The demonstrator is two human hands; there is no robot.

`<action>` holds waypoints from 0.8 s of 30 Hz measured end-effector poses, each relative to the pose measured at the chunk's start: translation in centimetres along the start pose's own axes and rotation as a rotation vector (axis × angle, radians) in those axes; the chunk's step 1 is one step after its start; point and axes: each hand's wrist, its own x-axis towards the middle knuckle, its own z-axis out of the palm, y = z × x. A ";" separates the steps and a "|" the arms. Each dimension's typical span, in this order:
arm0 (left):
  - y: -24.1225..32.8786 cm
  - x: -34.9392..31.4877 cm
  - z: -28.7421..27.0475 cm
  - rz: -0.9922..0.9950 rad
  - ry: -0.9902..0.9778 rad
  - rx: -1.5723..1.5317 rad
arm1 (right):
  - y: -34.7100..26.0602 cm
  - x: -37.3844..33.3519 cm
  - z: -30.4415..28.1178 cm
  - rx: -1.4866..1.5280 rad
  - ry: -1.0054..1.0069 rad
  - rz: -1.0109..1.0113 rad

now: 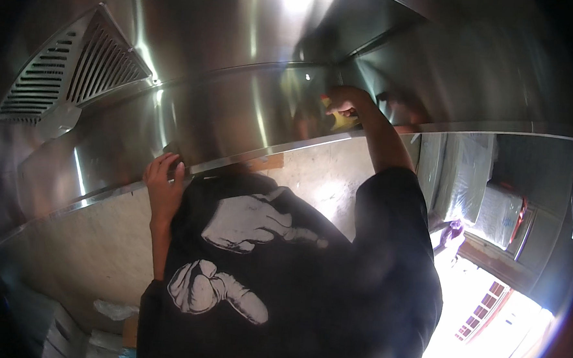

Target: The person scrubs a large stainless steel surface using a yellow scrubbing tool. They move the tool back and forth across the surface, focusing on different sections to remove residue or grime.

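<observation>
A stainless-steel hood (215,110) with a straight lower rim spans the view. My left hand (165,173) is at that rim on the left, its fingers apart and nothing seen in it. Farther right, my right hand (348,99) is bent at the wrist and closed on a yellow cloth (343,121) with a small red spot beside the fingers. The cloth lies against the metal wall near the hood's inner corner. Part of it is hidden by my fingers.
A slatted vent filter (88,71) sits at the upper left of the hood. Plastic-wrapped panels (465,169) stand at the right, above a bright opening (486,325). A pale wall (94,260) runs below the rim. Boxes (58,332) and clear plastic (114,310) lie at the lower left.
</observation>
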 end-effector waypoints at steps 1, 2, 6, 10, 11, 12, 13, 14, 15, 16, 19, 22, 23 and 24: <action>0.0 -0.1 -0.1 0.023 0.017 0.010 | 0.9 0.4 -0.2 0.117 0.015 -0.069; -0.1 -0.2 -0.2 0.004 0.012 0.001 | 1.7 0.8 -0.5 0.223 0.031 -0.111; -0.2 -0.2 -0.5 -0.022 0.004 -0.011 | 2.7 2.5 -0.4 0.097 -0.001 -0.085; 0.0 -0.1 -1.0 -0.042 0.014 0.006 | 1.5 3.6 0.5 0.273 -0.216 -0.436; 0.1 -0.2 -1.1 -0.047 0.014 -0.008 | 1.5 3.6 0.3 0.355 -0.142 -0.408; 0.1 -0.2 -1.2 -0.046 0.021 -0.015 | 1.5 3.5 0.2 0.459 -0.103 -0.412; 0.1 -0.3 -1.2 -0.033 0.035 -0.023 | 1.8 3.2 -0.3 0.559 -0.064 -0.373; 0.1 -0.3 -1.3 -0.045 0.021 -0.014 | 2.5 2.9 -1.0 0.412 0.015 -0.376; 0.0 -0.3 -1.3 -0.043 0.018 -0.008 | 2.9 2.6 -1.5 0.318 0.040 -0.337; -0.1 -0.3 -1.2 -0.029 0.027 -0.006 | 3.3 2.4 -1.9 0.213 0.080 -0.254; -0.3 -0.3 -1.1 -0.061 0.015 0.006 | 3.2 2.3 -1.1 0.080 0.104 -0.088; -0.5 -0.3 -1.1 -0.068 0.007 0.010 | 0.7 3.3 2.1 -0.032 -0.018 -0.087; -0.6 -0.3 -1.1 -0.054 0.011 -0.001 | 0.1 3.6 3.0 0.034 -0.023 -0.088; -0.6 -0.3 -1.1 -0.056 0.020 -0.010 | -0.5 4.0 3.5 0.104 -0.009 -0.117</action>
